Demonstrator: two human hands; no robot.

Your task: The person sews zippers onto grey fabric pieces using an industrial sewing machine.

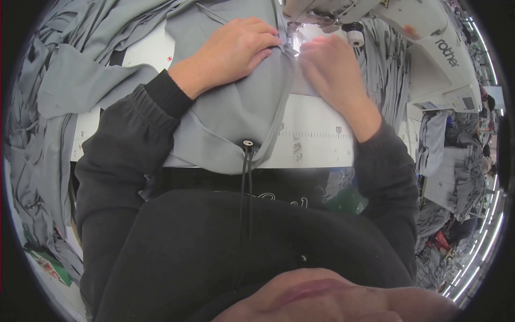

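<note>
Grey fabric (230, 107) lies across the sewing table and hangs over its front edge. My left hand (230, 51) rests palm down on this fabric, its fingers close together and pointing at the needle area. Just right of the lit presser foot (294, 43) is my right hand (330, 67), blurred, with its fingertips washed out by the lamp; what it holds, if anything, is hidden. The fabric's edge runs up to the foot between my hands.
The white sewing machine (445, 59) stands at the upper right. Grey cloth piles (37, 161) crowd the left side, and grey strips (383, 70) hang behind my right hand. More stacked cloth (432, 142) is farther right. The white table (316, 150) bears ruler marks.
</note>
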